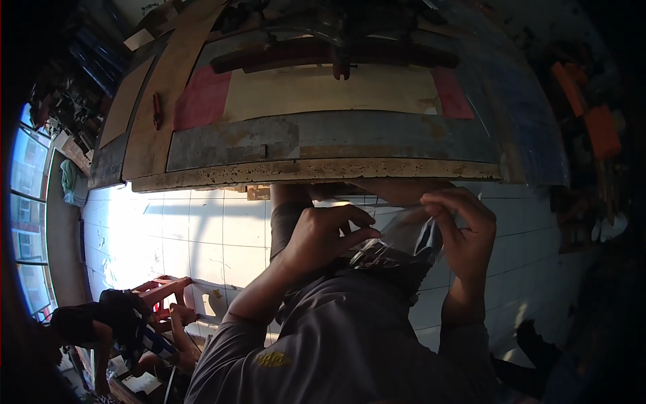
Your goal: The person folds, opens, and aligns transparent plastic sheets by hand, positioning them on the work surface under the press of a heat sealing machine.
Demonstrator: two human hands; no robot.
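A clear plastic bag (404,232) is stretched between my two hands above my lap. My left hand (330,232) pinches its left edge between thumb and fingers. At its upper right, my right hand (464,225) grips the plastic with thumb and fingertips. Dark items (387,259) show in or behind the lower part of the bag; what they are is too dim to tell. Both hands are apart from each other, in front of the workbench edge.
The worn workbench (336,168) spans the front, bearing a machine bar (282,59), a pale board (330,91) and red-handled pliers (157,111). Orange parts (601,131) lie far right. Another person (101,337) sits at lower left by a red stool (168,289).
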